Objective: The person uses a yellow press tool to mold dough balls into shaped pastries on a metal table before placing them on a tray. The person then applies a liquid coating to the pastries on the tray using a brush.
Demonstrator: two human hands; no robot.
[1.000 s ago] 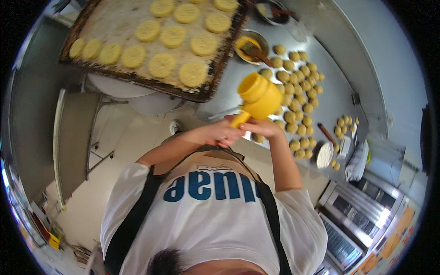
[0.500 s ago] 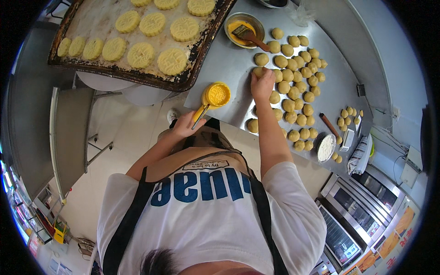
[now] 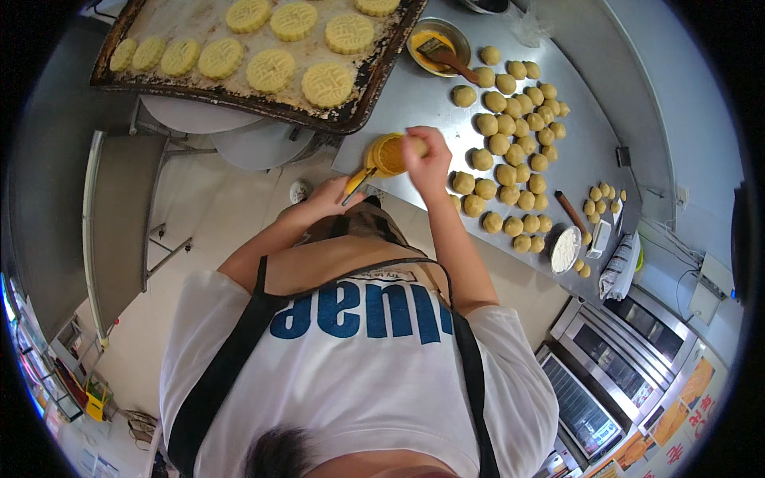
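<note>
1. Up close, the yellow press mould (image 3: 388, 153) is a round, cup-shaped plastic piece with a slim handle; its open mouth faces the camera and shows an orange-yellow inside.
2. Left hand (image 3: 325, 199) is closed around the handle, holding the mould just off the near edge of the steel surface (image 3: 414, 95).
3. Right hand (image 3: 428, 153) is at the mould's mouth, its fingers pinched on a dough ball (image 3: 415, 146) pressed against the rim.
4. Rows of plain dough balls (image 3: 510, 151) lie on the surface just beyond and to the right of the right hand.
5. Beyond the left hand sits a dark baking tray (image 3: 362, 95) with stamped, patterned cakes (image 3: 327, 84).
6. Farther beyond the right hand stands a small bowl of yellow wash (image 3: 437, 44) with a brush in it.
</note>
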